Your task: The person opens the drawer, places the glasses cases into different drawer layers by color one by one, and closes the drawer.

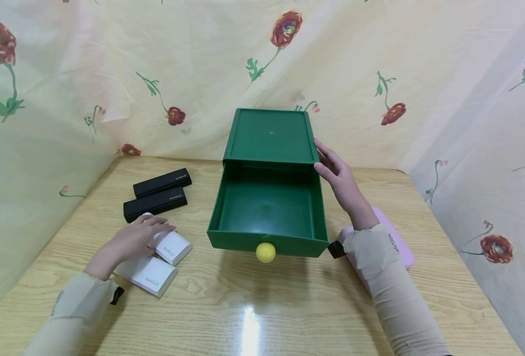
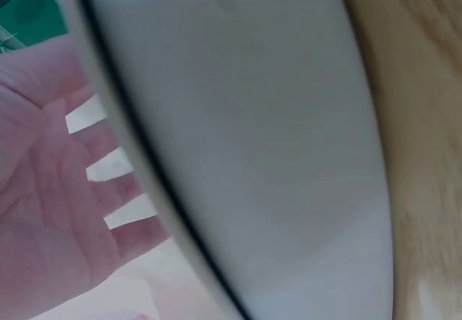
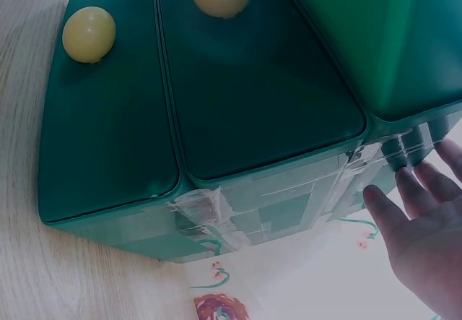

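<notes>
A green drawer cabinet (image 1: 271, 136) has its top drawer (image 1: 266, 210) pulled out, showing a bare floor inside and a yellow knob (image 1: 265, 252) on the front. My right hand (image 1: 344, 185) rests its extended fingers against the cabinet's right side. In the right wrist view those fingers (image 3: 404, 190) lie beside the taped side wall. My left hand (image 1: 130, 242) reaches over the upper white case (image 1: 173, 247), fingers spread across it; their tips are partly hidden. Nearer lies a second white case (image 1: 148, 274). A white case (image 2: 245, 146) hides the fingertips in the left wrist view.
Two black cases (image 1: 155, 203) lie at the back left. A pink case (image 1: 393, 237) sits under my right forearm. Two lower drawers (image 3: 108, 132) with yellow knobs are pushed in. A flowered cloth (image 1: 200, 59) hangs behind the wooden table (image 1: 209, 316).
</notes>
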`<state>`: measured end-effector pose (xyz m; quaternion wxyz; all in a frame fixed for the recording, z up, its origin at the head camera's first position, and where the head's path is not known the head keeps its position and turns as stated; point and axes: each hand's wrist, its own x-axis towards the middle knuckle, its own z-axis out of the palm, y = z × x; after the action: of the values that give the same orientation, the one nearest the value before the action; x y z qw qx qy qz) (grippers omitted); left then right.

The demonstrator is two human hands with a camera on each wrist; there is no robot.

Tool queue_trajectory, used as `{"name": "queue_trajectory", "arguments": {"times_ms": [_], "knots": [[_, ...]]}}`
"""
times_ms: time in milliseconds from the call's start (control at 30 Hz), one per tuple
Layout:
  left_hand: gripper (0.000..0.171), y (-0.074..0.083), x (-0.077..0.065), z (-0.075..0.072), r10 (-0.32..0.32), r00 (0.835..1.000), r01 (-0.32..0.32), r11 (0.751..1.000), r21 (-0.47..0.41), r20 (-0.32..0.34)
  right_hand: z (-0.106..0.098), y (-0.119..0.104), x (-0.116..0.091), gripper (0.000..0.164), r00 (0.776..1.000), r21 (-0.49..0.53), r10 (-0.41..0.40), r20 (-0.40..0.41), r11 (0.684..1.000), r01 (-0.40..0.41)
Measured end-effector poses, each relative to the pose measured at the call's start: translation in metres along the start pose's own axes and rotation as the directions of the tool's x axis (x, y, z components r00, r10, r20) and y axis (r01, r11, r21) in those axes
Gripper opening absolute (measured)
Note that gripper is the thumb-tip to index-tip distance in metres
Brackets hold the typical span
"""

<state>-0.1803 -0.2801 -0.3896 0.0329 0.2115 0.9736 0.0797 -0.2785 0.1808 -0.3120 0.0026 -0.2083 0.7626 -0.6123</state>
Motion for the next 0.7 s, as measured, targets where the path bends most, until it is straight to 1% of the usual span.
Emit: {"name": "queue_trajectory", "arguments": {"times_ms": [200,333,567,700], "knots": [[0.059,-0.0029,0.0009,-0.0007,0.056,0.998,-0.056,0.998,0.023,-0.001,0.0006,0.0011,0.0003,0.054,1.0,-0.006,0.002,-0.002,1.0,-0.002],[0.057,-0.005,0.0011,0.0,0.071,0.997,-0.071,0.997,0.038,0.0,0.0011,0.0018,0.0003,0.054,1.0,-0.007,-0.003,-0.002,1.0,0.003],[0.058,-0.0023,0.0051,0.0009,0.011,0.999,-0.011,1.0,-0.01,0.047,0.0007,0.0012,0.0001,0.054,1.0,-0.009,-0.005,-0.006,1.0,0.005],[0.059,-0.0001,0.0067,0.0022,0.008,0.999,-0.008,1.0,-0.007,0.032,0.0007,0.0007,0.0002,0.054,1.0,-0.012,0.001,-0.009,1.0,-0.001]]}}
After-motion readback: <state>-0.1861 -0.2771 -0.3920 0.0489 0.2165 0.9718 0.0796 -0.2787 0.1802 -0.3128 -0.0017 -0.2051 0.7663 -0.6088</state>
